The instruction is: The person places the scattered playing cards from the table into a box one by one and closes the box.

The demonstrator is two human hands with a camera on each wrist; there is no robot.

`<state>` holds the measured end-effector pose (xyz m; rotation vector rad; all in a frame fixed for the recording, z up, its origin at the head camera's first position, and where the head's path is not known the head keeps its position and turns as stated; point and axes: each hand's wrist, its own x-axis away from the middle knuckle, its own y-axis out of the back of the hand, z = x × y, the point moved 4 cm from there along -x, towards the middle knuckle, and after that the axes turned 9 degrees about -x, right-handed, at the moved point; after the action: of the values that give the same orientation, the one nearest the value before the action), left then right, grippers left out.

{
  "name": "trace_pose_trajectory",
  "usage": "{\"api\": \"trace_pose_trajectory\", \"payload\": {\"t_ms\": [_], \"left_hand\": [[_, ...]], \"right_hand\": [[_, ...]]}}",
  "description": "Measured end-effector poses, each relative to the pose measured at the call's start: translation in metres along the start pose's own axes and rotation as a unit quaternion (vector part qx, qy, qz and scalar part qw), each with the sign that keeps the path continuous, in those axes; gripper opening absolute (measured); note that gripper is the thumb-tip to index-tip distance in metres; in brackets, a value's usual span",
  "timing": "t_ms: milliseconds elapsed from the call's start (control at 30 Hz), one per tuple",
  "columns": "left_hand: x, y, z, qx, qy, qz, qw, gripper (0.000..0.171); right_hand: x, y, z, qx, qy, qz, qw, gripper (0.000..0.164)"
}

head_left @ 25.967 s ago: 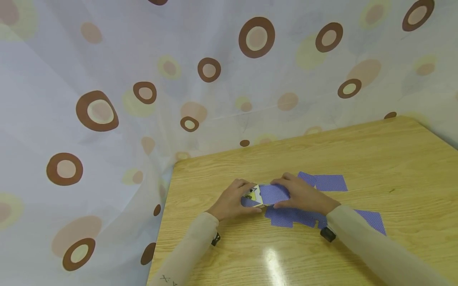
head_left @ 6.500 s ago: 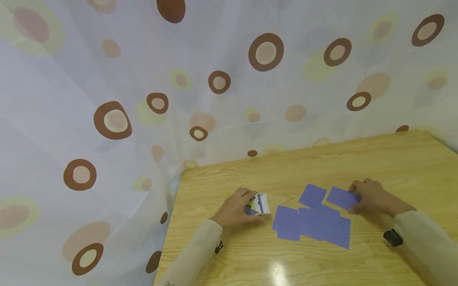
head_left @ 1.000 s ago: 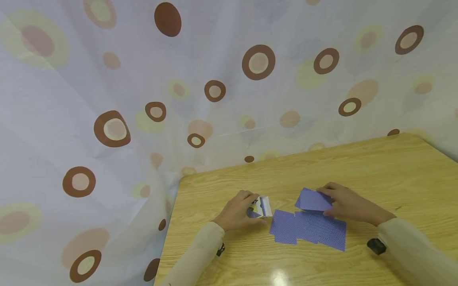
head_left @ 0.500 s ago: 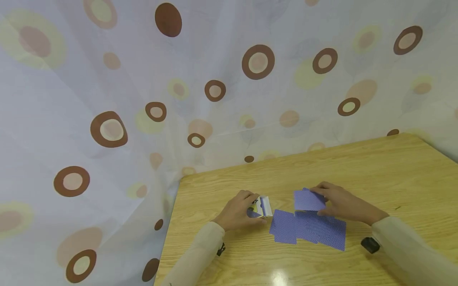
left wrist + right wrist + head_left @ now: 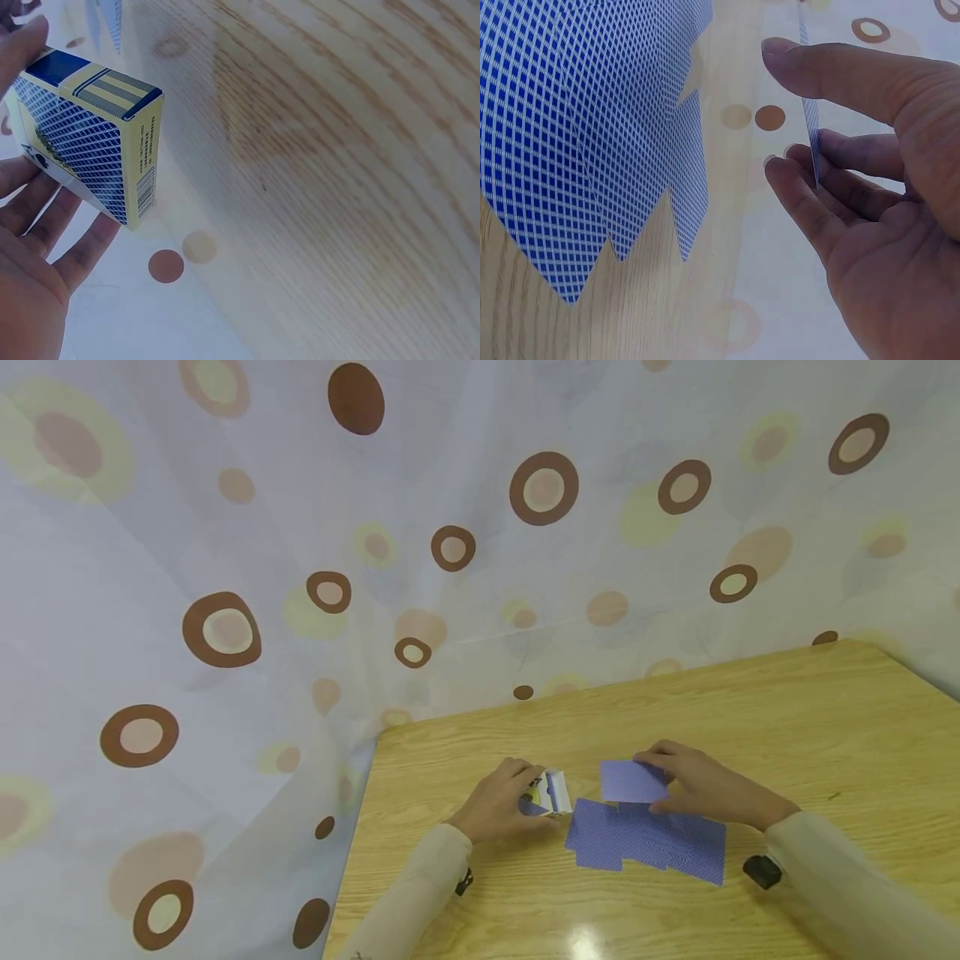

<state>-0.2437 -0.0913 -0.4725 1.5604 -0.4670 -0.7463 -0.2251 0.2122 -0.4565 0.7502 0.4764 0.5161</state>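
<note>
Mid-packing, it seems: the half-curled right hand grips 1 card right of the box the half-curled left hand holds, alignment probably needed next.

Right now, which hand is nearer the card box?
Left: the left hand grips the card box; the right hand is apart, farther right, holding a card.

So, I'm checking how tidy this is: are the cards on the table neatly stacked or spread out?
Spread out: the cards overlap on the table, their edges and corners visibly staggered.
</note>
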Motion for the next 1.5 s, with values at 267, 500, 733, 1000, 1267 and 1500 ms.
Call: {"api": "trace_pose_trajectory", "payload": {"t_ms": [267,500,733,1000,1267,1500], "left_hand": [[0.0,0.002,0.001,0.005,0.003,0.003,1.0,0.086],[0.0,0.003,0.002,0.001,0.001,0.001,1.0,0.086],[0.0,0.0,0.002,0.004,0.0,0.0,1.0,0.085],[-0.003,-0.001,0.003,-0.001,-0.01,-0.011,0.9999,0.087],[-0.003,-0.004,0.003,0.018,-0.001,0.008,0.9998,0.086],[-0.001,-0.004,0.002,0.005,0.0,0.011,0.9999,0.087]], "right_hand": [[-0.004,-0.002,0.0,0.002,-0.019,0.006,1.0,0.073],[-0.008,-0.002,0.004,-0.006,-0.025,0.02,0.999,0.077],[-0.009,-0.005,0.003,-0.006,-0.026,0.027,0.999,0.076],[-0.01,-0.004,0.007,-0.01,-0.025,0.028,0.999,0.074],[-0.015,-0.009,0.01,-0.004,-0.022,0.022,1.0,0.073],[-0.019,-0.013,0.014,-0.002,-0.016,0.018,1.0,0.072]]}}
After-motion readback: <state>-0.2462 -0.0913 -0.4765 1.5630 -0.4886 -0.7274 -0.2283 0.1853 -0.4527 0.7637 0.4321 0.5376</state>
